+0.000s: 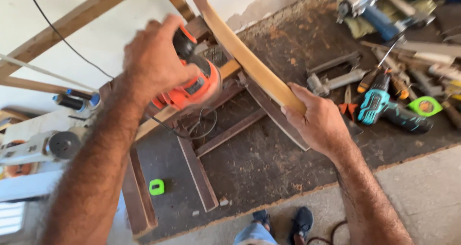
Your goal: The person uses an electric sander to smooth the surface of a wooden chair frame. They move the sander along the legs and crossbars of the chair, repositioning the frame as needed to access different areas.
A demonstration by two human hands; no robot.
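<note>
— Two hands are in use. My left hand (156, 62), upper left of centre in the frame, is closed over the top of an orange and black power sander (192, 84); the fingers wrap its rear grip fully, with no gap visible. My right hand (319, 122), right of centre, is clamped on the lower end of a curved strip of pale wood (245, 58), thumb on top, remaining fingers curled underneath.

— Where is the strip in relation to the sander?

— It runs from the top centre of the frame diagonally down to my right hand. The sander sits just left of it; whether the pad touches the strip, I cannot tell. A black cord (192, 130) loops below the sander.

— What supports the work?

— A dark, dusty workbench (269, 168) fills the centre. A frame of dark wooden slats (197, 173) lies on it under both hands. A green tape measure (156, 187) rests at lower left, near the slats.

— Other items?

— A teal cordless drill (384, 106) lies at the right, near my right hand, among screwdrivers and loose tools. My shoes (288, 221) show at the bottom edge, on the floor.
</note>
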